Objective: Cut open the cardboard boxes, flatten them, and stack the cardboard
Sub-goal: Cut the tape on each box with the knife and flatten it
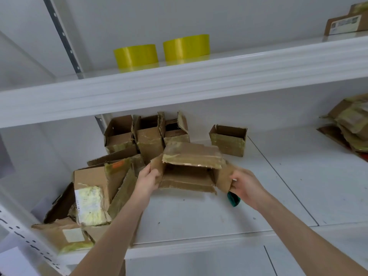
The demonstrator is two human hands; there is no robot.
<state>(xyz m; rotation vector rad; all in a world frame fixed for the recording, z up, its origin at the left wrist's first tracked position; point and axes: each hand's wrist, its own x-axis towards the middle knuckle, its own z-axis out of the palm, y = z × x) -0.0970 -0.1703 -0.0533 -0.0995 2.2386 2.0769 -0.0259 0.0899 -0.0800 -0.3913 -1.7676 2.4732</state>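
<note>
A small brown cardboard box [191, 156] with yellowish tape lies on its side over the white shelf [199, 212], its open end facing me. My left hand [147, 181] grips its left flap. My right hand [247, 186] pinches the right flap and also holds a green-handled cutter [233, 199], whose blade is hidden. Three open boxes [148, 132] stand behind it against the wall. A fourth open box [229, 140] stands to the right. A heap of opened, crumpled cardboard [93, 188] lies at the left.
Two yellow tape rolls [186, 46] sit on the upper shelf [179, 84], which overhangs the work area. A labelled box [345, 23] is at the top right. More flattened cardboard [352, 124] lies at the far right. A perforated upright [25, 236] stands at the left front.
</note>
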